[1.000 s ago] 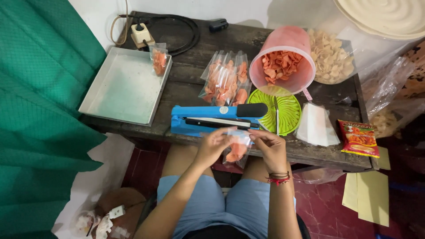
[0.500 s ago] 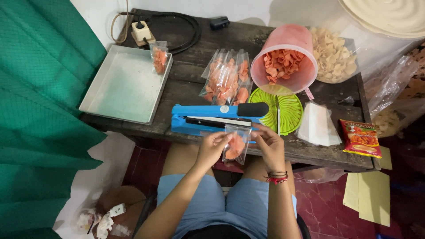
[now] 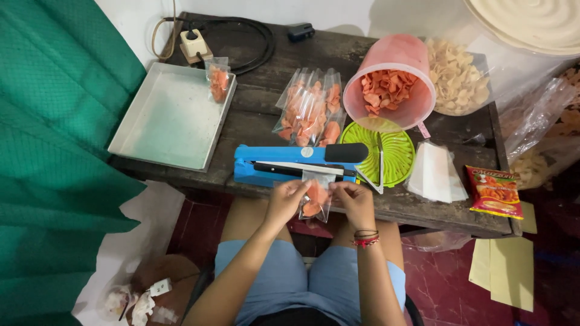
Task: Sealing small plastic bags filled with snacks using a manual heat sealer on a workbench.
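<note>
Now the small clear bag (image 3: 315,199) of orange crackers sits higher than a moment ago, with its open top laid on the blue sealer (image 3: 284,166) at the counter (image 3: 447,208) edge. The left hand (image 3: 287,196) and right hand (image 3: 352,199) pinch its top corners, fingers pressed together.

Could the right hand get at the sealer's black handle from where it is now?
Probably yes. The right hand lies just below the black handle of the blue sealer, with nothing between them, but both hands pinch the small bag, so it must let go first.
</note>
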